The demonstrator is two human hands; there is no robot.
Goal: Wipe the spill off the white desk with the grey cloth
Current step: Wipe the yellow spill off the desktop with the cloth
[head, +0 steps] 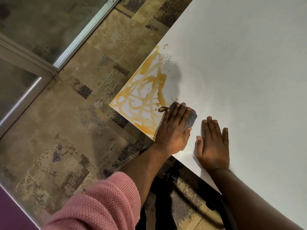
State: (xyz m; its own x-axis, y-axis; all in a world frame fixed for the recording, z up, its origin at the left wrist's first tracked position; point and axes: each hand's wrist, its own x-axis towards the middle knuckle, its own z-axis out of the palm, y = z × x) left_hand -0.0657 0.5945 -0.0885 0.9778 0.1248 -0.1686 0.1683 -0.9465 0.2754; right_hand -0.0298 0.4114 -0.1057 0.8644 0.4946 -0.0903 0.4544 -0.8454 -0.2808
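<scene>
my left hand (174, 128) lies flat over the grey cloth (191, 119), fingers together pressing it onto the white desk (240, 63) at mid-frame, near the desk's corner. the cloth's visible part runs long from lower left to upper right, its small loop (162, 109) pointing left into the spill (146, 93). the orange spill streaks fan across the corner, narrowing toward the upper right. my right hand (213, 145) rests palm-down and empty just right of the cloth.
</scene>
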